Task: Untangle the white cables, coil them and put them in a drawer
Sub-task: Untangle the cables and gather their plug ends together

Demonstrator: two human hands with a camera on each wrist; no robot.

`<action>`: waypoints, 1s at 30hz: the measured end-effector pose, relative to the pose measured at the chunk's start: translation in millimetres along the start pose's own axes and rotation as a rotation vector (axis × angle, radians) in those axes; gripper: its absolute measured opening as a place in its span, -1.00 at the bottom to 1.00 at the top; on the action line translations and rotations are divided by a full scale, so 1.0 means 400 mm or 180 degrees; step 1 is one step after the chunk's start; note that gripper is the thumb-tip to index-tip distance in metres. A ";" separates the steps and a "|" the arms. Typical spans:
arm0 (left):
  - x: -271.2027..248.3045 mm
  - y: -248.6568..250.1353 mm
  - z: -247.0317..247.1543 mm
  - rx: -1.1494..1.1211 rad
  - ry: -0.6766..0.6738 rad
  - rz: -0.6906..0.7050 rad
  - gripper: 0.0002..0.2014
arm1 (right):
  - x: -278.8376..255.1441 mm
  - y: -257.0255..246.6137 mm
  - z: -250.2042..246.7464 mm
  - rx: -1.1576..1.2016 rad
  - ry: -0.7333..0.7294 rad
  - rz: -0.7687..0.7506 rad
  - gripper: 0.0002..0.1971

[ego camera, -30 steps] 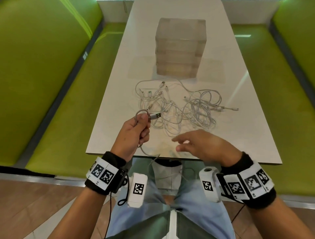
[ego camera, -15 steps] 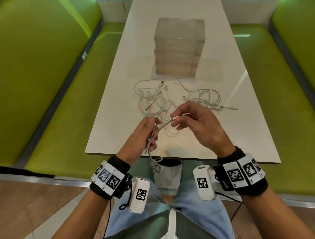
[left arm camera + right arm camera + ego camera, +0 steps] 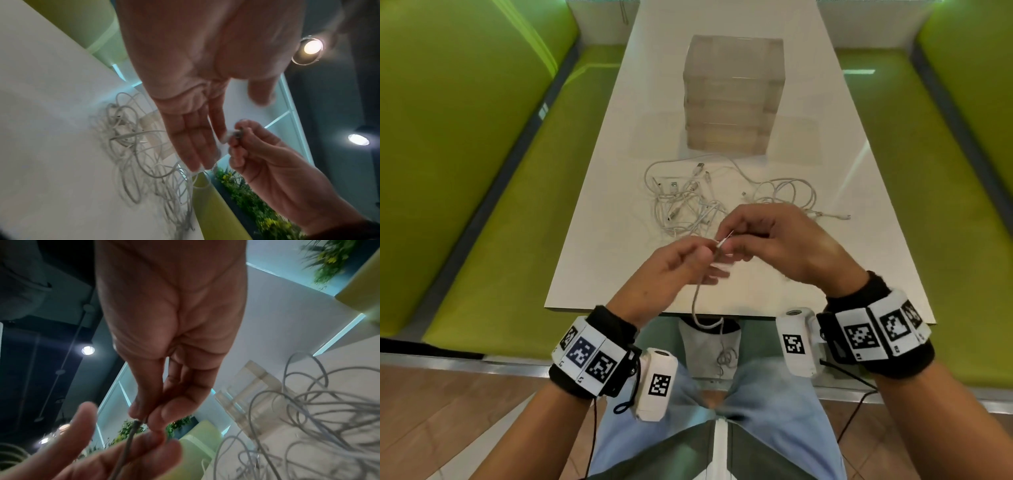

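Observation:
A single white cable (image 3: 694, 301) runs from between my hands down over the table's front edge into my lap. My right hand (image 3: 729, 241) pinches its end between thumb and forefinger, seen close in the right wrist view (image 3: 144, 417). My left hand (image 3: 702, 253) is right beside it with the fingers (image 3: 185, 142) stretched out and the thumb apart. The cable (image 3: 128, 446) lies across those fingers. The tangle of white cables (image 3: 688, 205) lies on the table just beyond both hands. A translucent drawer unit (image 3: 732, 96) stands behind it with its drawers closed.
The white table (image 3: 592, 240) is long and narrow, with its front edge under my wrists. Green benches (image 3: 493, 205) flank it on both sides. Loose plug ends (image 3: 700, 168) stick out of the tangle toward the drawer unit.
My right hand came up from the table and took the cable's end. The hands have drawn close together. My left hand has loosened from its grip on the looped cable.

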State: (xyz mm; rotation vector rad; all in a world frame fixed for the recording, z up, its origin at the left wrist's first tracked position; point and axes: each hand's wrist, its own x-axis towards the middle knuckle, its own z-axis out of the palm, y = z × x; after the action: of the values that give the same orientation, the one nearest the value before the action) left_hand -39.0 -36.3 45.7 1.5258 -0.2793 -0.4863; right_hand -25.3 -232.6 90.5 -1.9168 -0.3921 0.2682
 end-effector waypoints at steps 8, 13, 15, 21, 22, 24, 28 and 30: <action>0.006 -0.011 -0.004 0.0162 0.0502 0.0018 -0.76 | -0.037 0.138 -0.067 -0.1324 -0.0101 0.0892 -0.76; 0.016 -0.022 -0.006 -0.0161 0.0566 0.0113 -0.84 | -0.070 0.239 -0.087 -0.2014 -0.0135 0.1233 -0.78; 0.023 -0.023 0.001 -0.0235 0.0547 0.0127 -0.90 | -0.067 0.240 -0.082 -0.1911 0.0084 0.0971 -0.87; 0.031 -0.028 0.009 -0.0414 0.0563 0.0068 -0.93 | -0.064 0.237 -0.117 -0.1984 -0.0409 0.0955 -0.69; 0.031 -0.029 0.008 -0.0433 0.0572 0.0056 -0.93 | -0.066 0.242 -0.118 -0.2160 -0.0501 0.0968 -0.63; 0.030 -0.031 0.008 -0.0470 0.0582 0.0045 -0.93 | -0.072 0.259 -0.118 -0.2322 -0.0507 0.0935 -0.62; 0.033 -0.036 0.013 -0.0390 0.0619 0.0059 -0.97 | -0.075 0.276 -0.127 -0.2645 -0.0245 0.0816 -0.86; 0.037 -0.038 0.017 -0.0367 0.0662 0.0074 -0.96 | -0.074 0.256 -0.124 -0.2615 0.0063 0.0500 -0.91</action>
State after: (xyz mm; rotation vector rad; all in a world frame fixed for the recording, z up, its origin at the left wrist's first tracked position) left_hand -31.3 -49.0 28.9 1.4455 -0.1054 -0.3167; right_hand -19.8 -321.4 13.7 -2.7616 -0.3674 0.2033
